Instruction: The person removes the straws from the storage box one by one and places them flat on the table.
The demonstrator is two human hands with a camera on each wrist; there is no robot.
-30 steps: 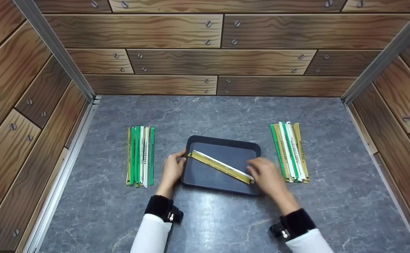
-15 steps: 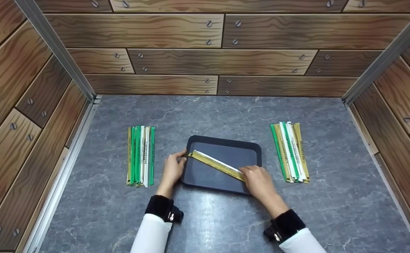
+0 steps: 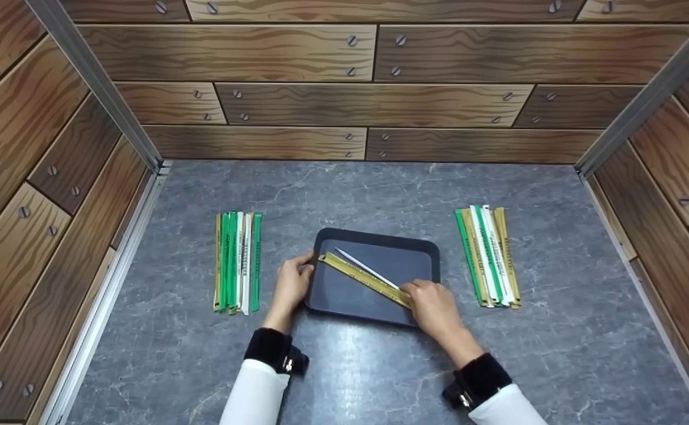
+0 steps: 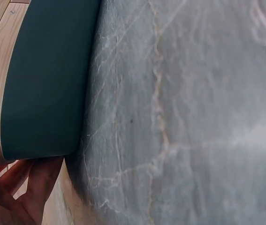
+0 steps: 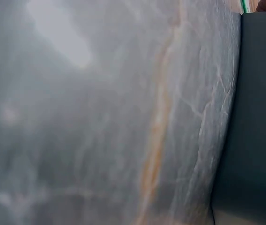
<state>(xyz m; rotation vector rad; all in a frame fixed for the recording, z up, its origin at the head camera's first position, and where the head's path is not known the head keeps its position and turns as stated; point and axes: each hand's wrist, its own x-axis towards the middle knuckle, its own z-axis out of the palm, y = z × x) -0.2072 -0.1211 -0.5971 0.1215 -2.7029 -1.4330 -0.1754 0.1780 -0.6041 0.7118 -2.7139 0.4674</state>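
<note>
A dark tray (image 3: pixel 372 236) lies on the grey marbled tabletop in the head view. My left hand (image 3: pixel 292 284) grips its left edge; in the left wrist view the fingers (image 4: pixel 41 180) meet the outside of the tray wall. Slantwise across the tray lies a gold slim stick packet (image 3: pixel 362 276). Just above it, a white stick packet (image 3: pixel 368 267) is turned edge-on and pinched at its lower right end by my right hand (image 3: pixel 436 307). Those fingertips hide the ends of both packets. In the right wrist view, only part of that hand shows at the top right corner.
To the left of the tray lies a row of green, gold and white stick packets (image 3: pixel 237 262). A similar row (image 3: pixel 487 257) lies to the right. Wood-patterned walls (image 3: pixel 297 103) stand at the back and both sides.
My right hand moved left onto the packets' lower end. The white packet has come away from the gold one, shifting up and right. My left hand and the tray stay put.
</note>
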